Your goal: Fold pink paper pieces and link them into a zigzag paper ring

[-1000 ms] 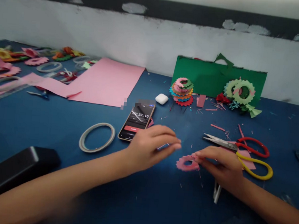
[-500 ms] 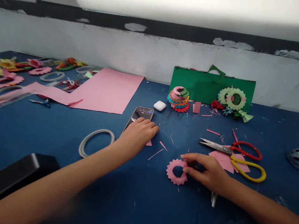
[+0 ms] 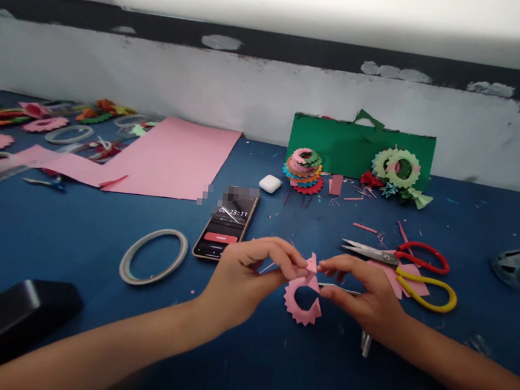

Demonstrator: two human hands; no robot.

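A pink zigzag-edged paper ring (image 3: 298,310) made of folded pieces is low over the blue table, in front of me. My left hand (image 3: 253,273) pinches a small folded pink paper piece (image 3: 311,271) between thumb and fingers at the ring's upper side. At the ring's right edge, my right hand (image 3: 361,289) has its thumb and index fingertips on the folded paper; the exact contact is partly hidden. A thin whitish item (image 3: 366,344) shows from beneath the right hand. Scissors (image 3: 391,258) with red and yellow handles lie beyond that hand, over pink paper pieces (image 3: 414,281).
A phone (image 3: 225,228) with a running timer, a tape roll (image 3: 126,262) and a white case (image 3: 270,184) lie left of centre. Behind are a pink sheet (image 3: 172,157), stacked paper rings (image 3: 305,171) and a green board (image 3: 346,145). A black object (image 3: 26,314) sits at lower left.
My left hand has moved from beside the phone to the paper ring and now holds a small folded pink piece. My right hand stays at the ring's right edge. The view has shifted slightly.
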